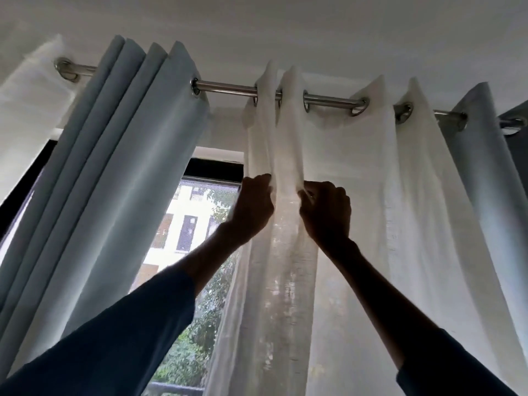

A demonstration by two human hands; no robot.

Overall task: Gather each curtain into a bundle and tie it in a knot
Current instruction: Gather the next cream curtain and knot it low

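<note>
A sheer white curtain hangs by metal eyelets from a steel rod high up, near the ceiling. Both my arms reach up to it. My left hand pinches the curtain's left folds, and my right hand grips the fold just to the right, with a narrow strip of fabric between the two hands. A pale blue curtain hangs pushed into pleats on the left. Another pale blue panel hangs at the far right. A second white sheer shows at the far left.
Behind the gap between the curtains is a dark-framed window with trees and a building outside. The white ceiling lies close above the rod. My dark sleeves fill the lower corners.
</note>
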